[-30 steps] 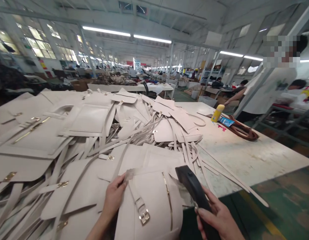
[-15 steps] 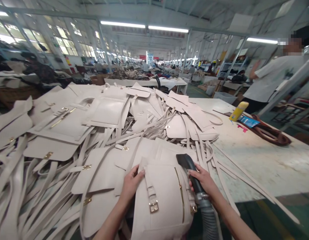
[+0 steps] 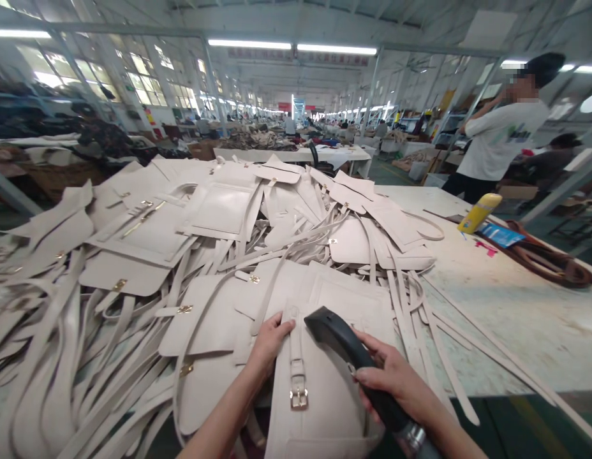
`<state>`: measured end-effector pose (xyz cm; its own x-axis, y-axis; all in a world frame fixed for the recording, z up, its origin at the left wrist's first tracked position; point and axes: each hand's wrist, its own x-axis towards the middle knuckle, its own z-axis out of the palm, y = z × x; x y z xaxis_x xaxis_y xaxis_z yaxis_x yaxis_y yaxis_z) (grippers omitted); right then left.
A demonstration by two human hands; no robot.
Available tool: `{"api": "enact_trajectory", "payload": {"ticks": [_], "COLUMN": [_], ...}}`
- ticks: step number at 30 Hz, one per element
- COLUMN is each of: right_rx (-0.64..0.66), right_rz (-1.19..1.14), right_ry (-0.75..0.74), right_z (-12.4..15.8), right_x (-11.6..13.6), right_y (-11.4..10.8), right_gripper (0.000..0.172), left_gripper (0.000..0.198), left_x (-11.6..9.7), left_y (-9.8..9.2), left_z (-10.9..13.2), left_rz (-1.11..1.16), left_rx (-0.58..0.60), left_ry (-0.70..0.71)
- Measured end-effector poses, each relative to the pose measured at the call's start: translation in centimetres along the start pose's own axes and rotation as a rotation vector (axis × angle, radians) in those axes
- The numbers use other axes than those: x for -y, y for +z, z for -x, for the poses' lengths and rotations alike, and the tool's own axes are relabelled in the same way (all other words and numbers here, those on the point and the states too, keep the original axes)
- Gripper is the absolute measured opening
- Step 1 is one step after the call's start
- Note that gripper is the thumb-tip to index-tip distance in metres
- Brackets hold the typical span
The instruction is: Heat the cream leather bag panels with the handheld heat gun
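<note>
A cream bag (image 3: 319, 389) with a buckled strap (image 3: 296, 354) lies right in front of me. My left hand (image 3: 272, 338) pinches its upper left edge beside the strap, thumb on top and the other fingers partly hidden behind. Wrapped round a black hose nozzle (image 3: 344, 338), my right hand (image 3: 392, 376) holds it slanted over the bag's front. The flat nozzle tip is close to the strap's upper end; whether it touches the leather I cannot tell. A metal clamp (image 3: 413, 437) shows at the nozzle's lower end. The nozzle covers part of the bag.
Similar cream bag pieces (image 3: 224, 207) with long straps are heaped over the table (image 3: 511, 331). On its right lie a yellow bottle (image 3: 480, 213), a blue packet (image 3: 501, 234) and a coiled brown strap (image 3: 559, 271). A person in a white shirt (image 3: 506, 137) stands beyond.
My right hand has swung the nozzle from the bag's right side leftward across its front, toward the strap. My left hand keeps its hold. The view has turned slightly left.
</note>
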<state>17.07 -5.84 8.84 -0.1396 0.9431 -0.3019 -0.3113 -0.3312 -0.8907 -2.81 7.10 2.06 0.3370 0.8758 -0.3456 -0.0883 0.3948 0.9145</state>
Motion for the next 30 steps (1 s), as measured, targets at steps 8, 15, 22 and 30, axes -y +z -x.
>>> {"api": "enact_trajectory", "payload": {"ticks": [8,15,22,30], "right_rx": [-0.077,-0.257,-0.382,-0.4], "right_rz": [0.037,0.056,0.057,0.067], "right_ry": [-0.08,-0.161,-0.222,-0.205], "right_z": [-3.4,-4.3,-4.3,-4.7], "right_x": [-0.8,-3.1,-6.4,-6.5], "right_y": [1.1,0.8,1.9,2.2], "right_gripper": [0.066,0.078,0.077,0.074], "left_gripper": [0.03,0.048,0.015,0.016], "left_x": [0.1,-0.3,-3.6,-2.7], "left_y": [0.3,-0.6,0.7,3.6], "left_z": [-2.7,-2.3,-3.4,-3.6], "left_rz": [-0.023,-0.77,-1.646,-1.646], "left_rx": [0.009,-0.085,0.209,0.426], "left_ry": [0.064,0.466,0.764,0.794]}}
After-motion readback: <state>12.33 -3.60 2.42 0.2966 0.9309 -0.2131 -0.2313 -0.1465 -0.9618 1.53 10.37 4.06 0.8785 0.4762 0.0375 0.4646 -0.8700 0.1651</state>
